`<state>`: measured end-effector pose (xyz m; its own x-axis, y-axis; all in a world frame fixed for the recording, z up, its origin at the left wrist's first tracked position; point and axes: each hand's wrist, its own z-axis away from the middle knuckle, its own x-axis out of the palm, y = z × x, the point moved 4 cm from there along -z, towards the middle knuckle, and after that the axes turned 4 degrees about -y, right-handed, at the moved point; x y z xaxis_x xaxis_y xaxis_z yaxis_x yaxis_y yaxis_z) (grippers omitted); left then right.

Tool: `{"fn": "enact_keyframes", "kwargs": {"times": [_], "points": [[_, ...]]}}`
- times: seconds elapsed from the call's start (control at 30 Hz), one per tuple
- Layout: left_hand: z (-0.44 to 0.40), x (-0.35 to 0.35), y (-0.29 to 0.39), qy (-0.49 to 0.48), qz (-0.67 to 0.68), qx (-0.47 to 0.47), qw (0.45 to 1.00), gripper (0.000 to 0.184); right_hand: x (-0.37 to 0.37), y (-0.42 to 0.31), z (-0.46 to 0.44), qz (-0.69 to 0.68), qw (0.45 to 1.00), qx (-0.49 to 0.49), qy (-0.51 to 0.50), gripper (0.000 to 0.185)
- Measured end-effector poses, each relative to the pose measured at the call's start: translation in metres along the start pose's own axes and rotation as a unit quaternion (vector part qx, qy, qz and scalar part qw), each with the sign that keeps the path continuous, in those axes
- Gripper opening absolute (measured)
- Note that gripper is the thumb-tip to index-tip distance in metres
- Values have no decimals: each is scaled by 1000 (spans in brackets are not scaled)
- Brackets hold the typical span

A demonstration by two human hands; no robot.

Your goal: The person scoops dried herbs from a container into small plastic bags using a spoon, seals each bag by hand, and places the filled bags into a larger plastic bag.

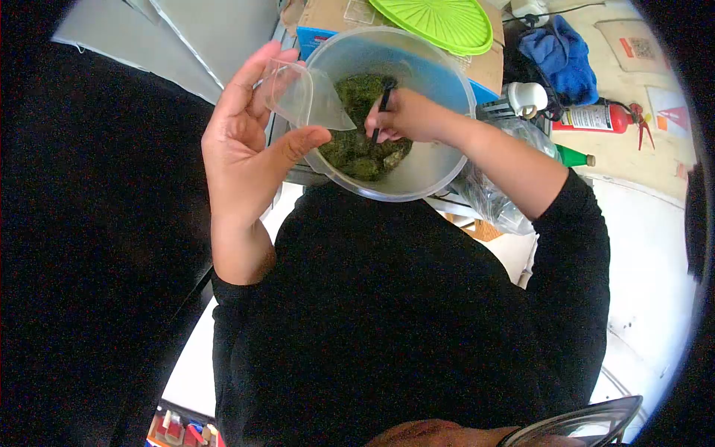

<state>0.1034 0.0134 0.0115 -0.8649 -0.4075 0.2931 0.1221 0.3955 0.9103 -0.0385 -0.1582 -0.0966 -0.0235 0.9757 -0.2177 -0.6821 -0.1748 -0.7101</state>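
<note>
Above the left of the tub point(447, 167), the left hand point(242, 149) grips a clear bag point(302, 97), I'd say spreading it; inside, the right hand point(406, 115) clutches a black utensil point(386, 98)

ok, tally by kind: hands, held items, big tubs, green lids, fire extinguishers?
Hands: 2 (left hand, right hand)
Held items: 2 (clear plastic item, black utensil)
Big tubs: 1 (translucent tub)
Green lids: 1 (ribbed lid)
Fire extinguishers: 1 (red extinguisher)
Total: 7
</note>
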Motion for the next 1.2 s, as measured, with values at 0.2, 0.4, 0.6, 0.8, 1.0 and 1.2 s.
{"fn": "enact_keyframes", "kwargs": {"times": [0.2, 0.4, 0.6, 0.8, 1.0, 1.2], "points": [[-7, 10, -4, 14, -170, 9, 985, 70, -25, -27, 55, -209, 959, -51, 182, 22], [-11, 24, -4, -12, -377, 27, 926, 71, -33, -42, 127, -264, 862, -204, 381, 23], [-14, 54, -20, -101, -494, 73, 860, 67, -10, -45, 168, -217, 725, -430, 493, 9], [-9, 73, -31, -91, -571, 96, 810, 63, 29, -46, 167, 18, 631, -564, 532, 5], [-10, 73, -39, -101, -561, 70, 819, 60, 56, -53, 170, 284, 616, -538, 501, 14], [-8, 70, -33, -115, -552, 76, 823, 58, 36, -44, 156, 184, 787, -365, 462, 30]]}}
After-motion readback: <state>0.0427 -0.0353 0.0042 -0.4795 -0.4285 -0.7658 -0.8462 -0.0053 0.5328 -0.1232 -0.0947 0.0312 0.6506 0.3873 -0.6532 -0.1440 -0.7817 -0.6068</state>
